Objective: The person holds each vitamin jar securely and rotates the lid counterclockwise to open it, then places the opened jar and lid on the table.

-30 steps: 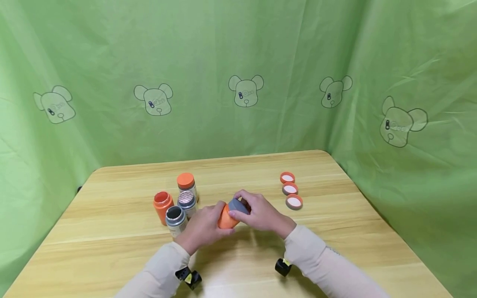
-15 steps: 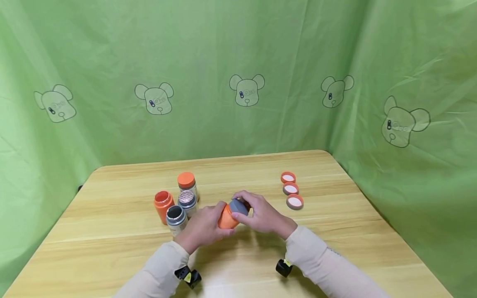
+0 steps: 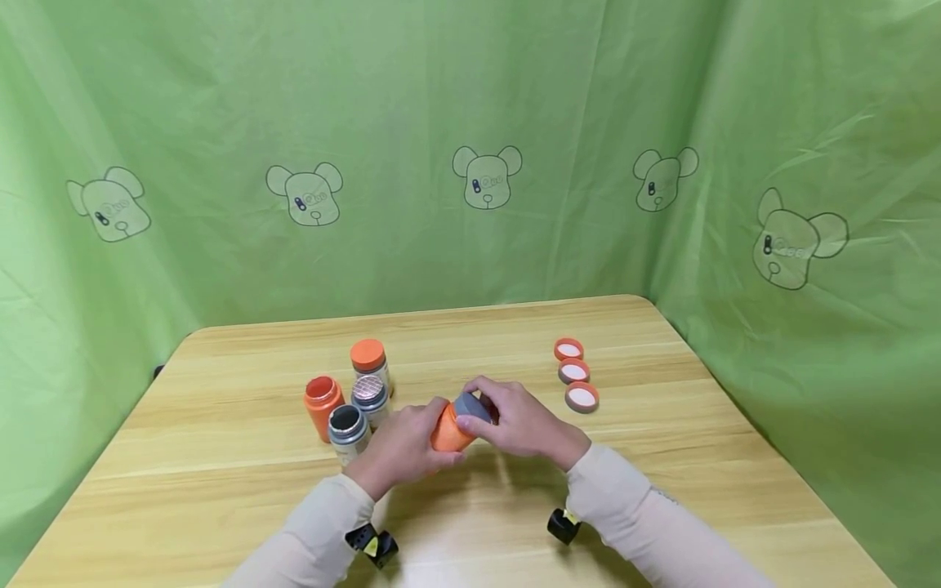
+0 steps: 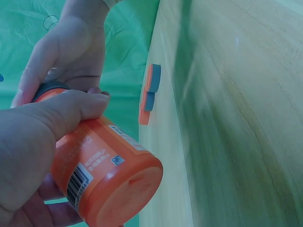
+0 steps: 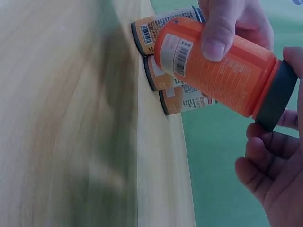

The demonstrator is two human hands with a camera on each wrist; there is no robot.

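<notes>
My left hand (image 3: 400,447) grips an orange bottle (image 3: 450,434) around its body, thumb along the near side. The bottle is tilted, its base toward the lower left and its top toward my right hand (image 3: 518,420). On its mouth sits a dark grey lid (image 3: 472,406), which my right thumb and fingers pinch at the rim. The right wrist view shows the lid (image 5: 277,97) squarely against the bottle's neck. The bottle is raised above the table, with its label and barcode (image 4: 79,180) showing in the left wrist view.
Left of my hands stand an uncapped orange bottle (image 3: 322,407), an open grey bottle (image 3: 348,434), a foil-sealed grey bottle (image 3: 370,397) and an orange-lidded bottle (image 3: 368,358). Three upturned lids (image 3: 574,372) lie in a row at the right on the wooden table (image 3: 662,457).
My right fingers and the lid have shifted slightly at the bottle's top. The left hand keeps its grip on the bottle, and the standing bottles and loose lids stay put.
</notes>
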